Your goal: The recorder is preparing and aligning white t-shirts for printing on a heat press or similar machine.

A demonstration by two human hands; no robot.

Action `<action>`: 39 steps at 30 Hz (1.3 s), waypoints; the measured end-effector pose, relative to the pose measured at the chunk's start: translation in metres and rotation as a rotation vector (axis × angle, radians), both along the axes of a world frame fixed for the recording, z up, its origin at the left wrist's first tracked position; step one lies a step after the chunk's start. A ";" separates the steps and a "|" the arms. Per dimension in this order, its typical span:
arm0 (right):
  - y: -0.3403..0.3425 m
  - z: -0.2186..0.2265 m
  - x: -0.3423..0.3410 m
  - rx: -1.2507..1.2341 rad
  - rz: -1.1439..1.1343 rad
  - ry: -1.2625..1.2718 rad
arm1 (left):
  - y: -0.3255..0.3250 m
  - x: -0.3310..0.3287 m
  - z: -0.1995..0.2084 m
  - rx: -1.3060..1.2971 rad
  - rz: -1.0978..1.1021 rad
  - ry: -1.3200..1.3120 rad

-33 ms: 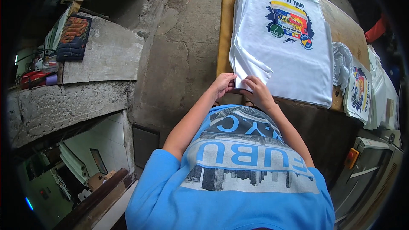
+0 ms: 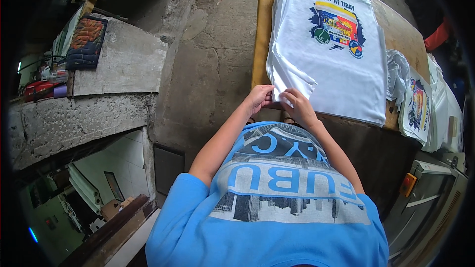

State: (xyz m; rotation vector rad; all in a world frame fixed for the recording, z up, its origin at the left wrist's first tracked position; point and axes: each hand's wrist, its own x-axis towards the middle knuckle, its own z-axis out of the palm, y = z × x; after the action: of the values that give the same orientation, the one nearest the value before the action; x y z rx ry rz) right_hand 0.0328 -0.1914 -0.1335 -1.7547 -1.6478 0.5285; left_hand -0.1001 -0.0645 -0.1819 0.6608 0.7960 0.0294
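Note:
White T-shirts point(image 2: 331, 79) lie in a stack, the top one showing a colourful printed bucket design on its front. At the near left corner of the stack the hem is turned back, exposing layers of white cloth. My left hand point(image 2: 260, 98) is closed in a pinch on the edge of a white T-shirt there. Just to its right, my right hand point(image 2: 300, 106) has its fingers bent and pressed together at the folded hem of the cloth. Its fingertips are partly hidden, so how much fabric they grip is unclear.
The stack rests on a wooden table point(image 2: 261, 34). Crumpled white cloth point(image 2: 397, 75) and another printed white shirt point(image 2: 417, 106) lie at its right side. A grey machine with a red button point(image 2: 407, 184) stands at lower right. Leftward are a concrete ledge point(image 2: 121, 57) and a dark quilted mat point(image 2: 87, 43).

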 end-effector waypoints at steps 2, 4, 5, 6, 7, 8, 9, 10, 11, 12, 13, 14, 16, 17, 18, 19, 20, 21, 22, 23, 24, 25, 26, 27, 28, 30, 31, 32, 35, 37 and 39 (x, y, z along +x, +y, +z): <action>0.002 -0.009 0.002 -0.086 -0.085 0.109 | -0.002 0.001 0.003 -0.029 0.052 0.028; 0.010 -0.015 0.006 -0.085 -0.126 0.172 | 0.001 0.002 0.001 -0.011 0.066 0.036; 0.014 -0.017 0.008 -0.090 -0.176 0.236 | 0.002 0.003 0.000 0.001 0.071 0.045; 0.015 -0.019 0.009 -0.100 -0.224 0.301 | 0.001 0.002 -0.002 0.002 0.081 0.045; 0.015 -0.020 0.011 -0.100 -0.214 0.301 | 0.000 0.002 -0.004 0.014 0.076 0.050; 0.015 -0.021 0.013 -0.111 -0.245 0.334 | -0.001 0.002 -0.005 0.026 0.071 0.056; 0.015 -0.021 0.014 -0.121 -0.276 0.368 | -0.001 0.001 -0.007 0.027 0.081 0.056; 0.016 -0.022 0.014 -0.122 -0.266 0.369 | -0.002 0.001 -0.009 0.043 0.071 0.053; 0.016 -0.023 0.014 -0.125 -0.319 0.359 | -0.003 0.001 -0.011 0.059 0.060 0.049; 0.017 -0.019 0.013 -0.129 -0.372 0.350 | -0.003 0.000 -0.011 0.059 0.070 0.051; 0.018 -0.015 0.013 -0.131 -0.363 0.351 | -0.003 0.000 -0.011 0.066 0.065 0.052; 0.018 -0.009 0.013 -0.087 -0.367 0.370 | -0.003 -0.001 -0.011 0.073 0.060 0.053; 0.017 -0.006 0.015 -0.043 -0.372 0.389 | -0.003 0.000 -0.009 0.063 0.069 0.049; 0.014 -0.009 0.020 0.038 -0.199 0.232 | -0.003 0.000 -0.008 0.055 0.072 0.044; 0.014 -0.007 0.021 0.117 -0.027 0.075 | -0.004 0.001 -0.007 0.053 0.074 0.045; 0.013 -0.004 0.020 0.073 0.030 0.060 | -0.004 0.002 -0.005 0.044 0.095 0.035; 0.012 -0.002 0.017 0.072 0.030 0.061 | -0.005 0.002 -0.003 0.034 0.116 0.026; 0.011 0.000 0.015 0.095 0.073 -0.013 | -0.005 0.003 -0.003 0.033 0.115 0.025; 0.011 0.001 0.014 0.119 0.115 -0.087 | -0.004 0.004 -0.003 0.036 0.117 0.038; 0.009 -0.003 0.014 0.102 0.124 -0.117 | -0.004 0.004 -0.003 0.039 0.119 0.051; 0.008 -0.007 0.015 0.101 0.122 -0.118 | -0.004 0.005 -0.002 0.038 0.116 0.050; 0.007 -0.011 0.016 0.063 0.110 -0.096 | -0.004 0.005 -0.001 0.038 0.112 0.042; 0.006 -0.014 0.017 0.026 0.097 -0.074 | -0.004 0.005 0.000 0.037 0.107 0.035; 0.006 -0.014 0.017 0.025 0.095 -0.075 | -0.004 0.005 -0.001 0.037 0.105 0.034; 0.006 -0.012 0.017 -0.001 0.049 -0.032 | -0.003 0.004 -0.003 0.032 0.106 0.036; 0.006 -0.010 0.016 -0.027 -0.002 0.009 | -0.003 0.004 -0.005 0.027 0.101 0.036; 0.007 -0.009 0.017 -0.031 -0.004 0.024 | -0.003 0.004 -0.005 0.036 0.094 0.039; 0.008 -0.007 0.016 -0.034 -0.008 0.039 | -0.003 0.004 -0.006 0.046 0.086 0.043; 0.012 0.010 0.007 0.078 0.075 -0.147 | -0.001 0.002 -0.013 0.039 0.082 0.033; 0.010 0.001 0.004 0.082 0.069 -0.207 | 0.001 0.004 -0.015 0.046 0.062 0.034; 0.009 -0.005 0.004 0.084 0.064 -0.266 | 0.002 0.006 -0.014 0.052 0.041 0.036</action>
State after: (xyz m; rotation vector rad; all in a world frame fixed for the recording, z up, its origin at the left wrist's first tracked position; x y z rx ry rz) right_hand 0.0367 -0.1826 -0.1385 -1.7746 -1.8842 0.2575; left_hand -0.0944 -0.0628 -0.1956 0.6957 0.8457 0.0756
